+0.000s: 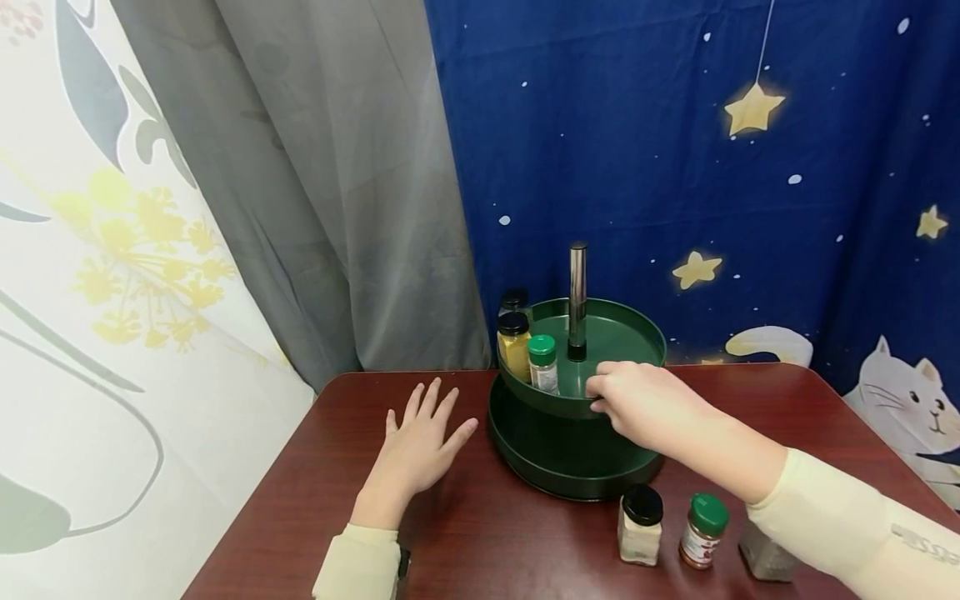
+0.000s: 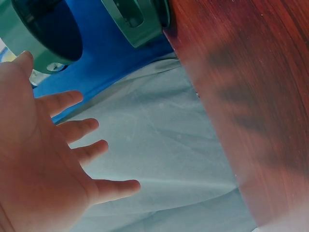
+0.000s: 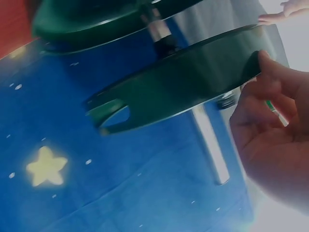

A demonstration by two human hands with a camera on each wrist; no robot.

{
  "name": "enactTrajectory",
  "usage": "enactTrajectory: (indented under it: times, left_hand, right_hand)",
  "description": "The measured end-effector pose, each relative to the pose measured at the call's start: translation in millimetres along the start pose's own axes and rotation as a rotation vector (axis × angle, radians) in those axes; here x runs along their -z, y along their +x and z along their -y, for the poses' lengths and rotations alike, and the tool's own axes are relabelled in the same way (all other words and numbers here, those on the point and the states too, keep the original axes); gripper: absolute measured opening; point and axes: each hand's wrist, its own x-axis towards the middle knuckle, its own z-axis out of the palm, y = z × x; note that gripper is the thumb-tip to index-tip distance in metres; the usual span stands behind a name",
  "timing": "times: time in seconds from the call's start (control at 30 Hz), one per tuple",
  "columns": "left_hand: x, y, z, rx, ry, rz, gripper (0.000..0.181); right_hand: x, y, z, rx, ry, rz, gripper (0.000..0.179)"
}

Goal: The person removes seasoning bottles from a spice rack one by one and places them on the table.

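A dark green two-tier round rack [image 1: 576, 483] with a metal centre post [image 1: 577, 292] stands toward the back of the table. My right hand [image 1: 641, 404] pinches the upper tier's front rim; in the right wrist view the thumb [image 3: 270, 67] lies on the outer wall and the curled fingers sit over the edge. On the upper tier's left side stand a green-capped spice jar [image 1: 543, 367], a yellow spice jar with a black lid [image 1: 514, 346], and another dark-lidded jar [image 1: 514, 300] behind. My left hand [image 1: 420, 450], fingers spread, is left of the rack and holds nothing.
In front of the rack on the reddish-brown table [image 1: 285, 517] stand a black-lidded jar [image 1: 641, 529], a green-capped jar [image 1: 702, 533] and a third jar [image 1: 765, 554] partly hidden under my right sleeve. Grey and blue curtains [image 1: 645, 150] hang behind the table.
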Motion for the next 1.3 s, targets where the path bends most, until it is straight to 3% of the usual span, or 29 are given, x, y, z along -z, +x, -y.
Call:
enactTrajectory:
  times: [0.33, 0.43, 0.6, 0.77, 0.97, 1.3]
  left_hand:
    - [0.3, 0.4, 0.5, 0.006, -0.005, 0.009, 0.076]
    - [0.0, 0.4, 0.9, 0.008, -0.001, 0.01, 0.076]
    - [-0.7, 0.4, 2.0, 0.006, 0.0, 0.01, 0.077]
    - [-3.0, -0.9, 4.6, 0.01, 0.001, 0.01, 0.077]
    - [-5.7, -2.2, 5.6, 0.017, -0.005, 0.013, 0.078]
    - [-3.1, 0.8, 3.3, 0.005, -0.001, 0.009, 0.079]
  right_hand:
    - [1, -14.6, -48, -0.026, 0.098, 0.022, 0.007]
    - [3, -14.8, -61, -0.065, 0.131, 0.067, 0.009]
    - [4, -11.5, -80, -0.16, 0.186, 0.159, 0.029]
    - [2, -6.9, -96, -0.158, 0.176, 0.218, 0.028]
    - [-1, -1.3, -105, -0.12, 0.123, 0.231, 0.015]
    - [2, -4.4, -102, -0.123, 0.031, 0.176, 0.028]
